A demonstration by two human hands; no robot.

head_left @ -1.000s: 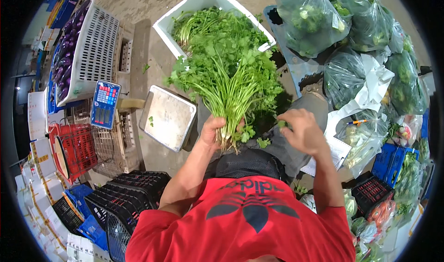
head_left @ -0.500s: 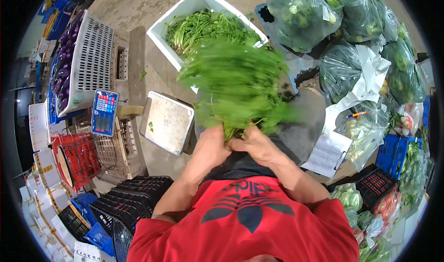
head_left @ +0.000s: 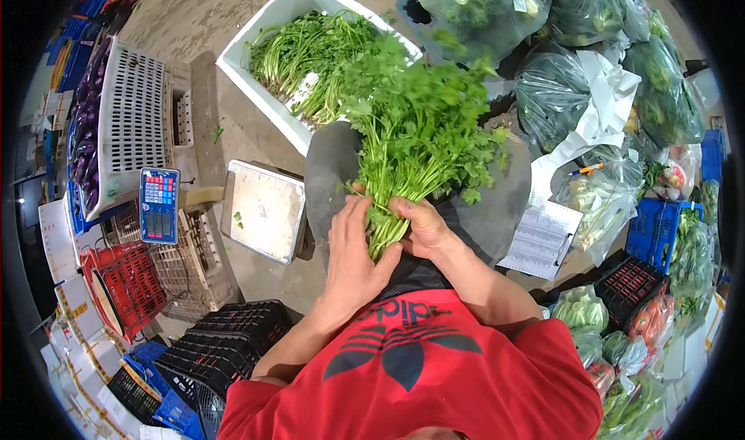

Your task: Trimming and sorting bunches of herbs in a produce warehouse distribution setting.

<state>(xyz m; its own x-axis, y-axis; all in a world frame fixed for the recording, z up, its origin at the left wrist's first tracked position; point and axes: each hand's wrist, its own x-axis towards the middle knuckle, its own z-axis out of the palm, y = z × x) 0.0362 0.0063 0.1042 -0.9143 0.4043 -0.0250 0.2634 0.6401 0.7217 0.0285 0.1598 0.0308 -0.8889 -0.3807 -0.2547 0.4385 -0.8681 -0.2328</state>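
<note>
Holding a big, leafy bunch of thin green stems [head_left: 427, 122] low down, in the bare left hand [head_left: 351, 242] and the bare right hand [head_left: 425, 229], with fingers curled round the stems; held over the lap in dark grey trousers [head_left: 330, 172], in front of the white foam box [head_left: 262, 114]; best to squeeze softly, without crushing stems; best also to even up the bottoms and leave the tops loose.

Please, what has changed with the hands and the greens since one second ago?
The right hand moved left and took hold of the leafy bunch; its tops now lean rightward. The left hand stayed at the stems; the leaf scrap still lies on the scale.
</note>
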